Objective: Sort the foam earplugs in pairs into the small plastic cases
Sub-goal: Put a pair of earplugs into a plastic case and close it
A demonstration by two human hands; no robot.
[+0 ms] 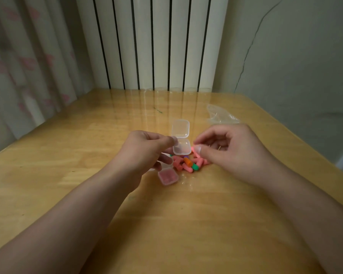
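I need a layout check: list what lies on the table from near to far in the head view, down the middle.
Closed case holding pink earplugs → loose earplug pile → open clear case held by the left hand → crumpled plastic bag.

You are in a home, by the look of it a bedroom or living room corner. A glossy wooden tabletop [186, 224] stands against a white column radiator [152, 42], a pale curtain with pink flower prints [28, 66] hangs at your left, and a cracked painted wall [295, 56] stands right.
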